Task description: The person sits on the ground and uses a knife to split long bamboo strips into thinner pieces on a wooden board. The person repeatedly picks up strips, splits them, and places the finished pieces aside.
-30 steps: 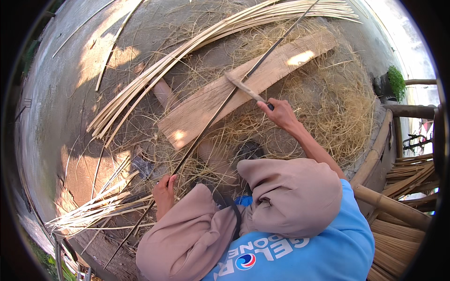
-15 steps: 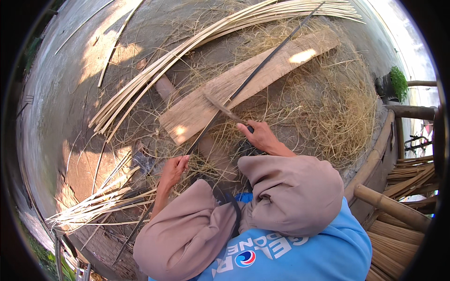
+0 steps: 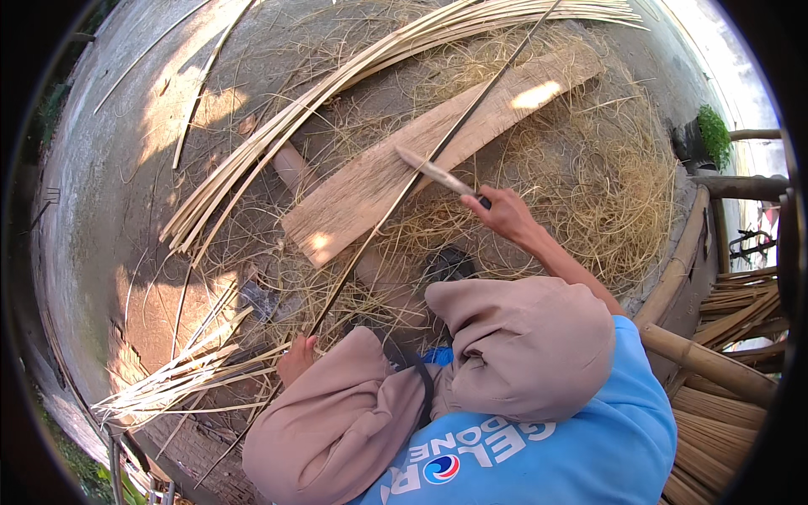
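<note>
My right hand (image 3: pixel 507 210) is closed round the dark handle of a knife (image 3: pixel 435 172). The knife's blade lies across a long thin strip (image 3: pixel 473 109), dark along much of its length and pale near the blade. Beneath them is a flat wooden board (image 3: pixel 362 189), set slantwise on the ground. Beside my left knee, my left hand (image 3: pixel 296 358) grips the strip's near end, its fingers partly hidden by the knee. From there the strip runs up over the board to the far right.
Beyond the board curves a bundle of pale split strips (image 3: pixel 295 114). Shorter strips (image 3: pixel 168 383) lie at the left. Curly shavings (image 3: pixel 610 215) heap up at the right. A round log (image 3: pixel 293 165) sits under the board. Bamboo rails (image 3: pixel 711 366) stand at the right.
My left hand has drawn back toward my left knee with the strip. My right hand and the knife have moved up and right along it, and the pale stretch now looks longer.
</note>
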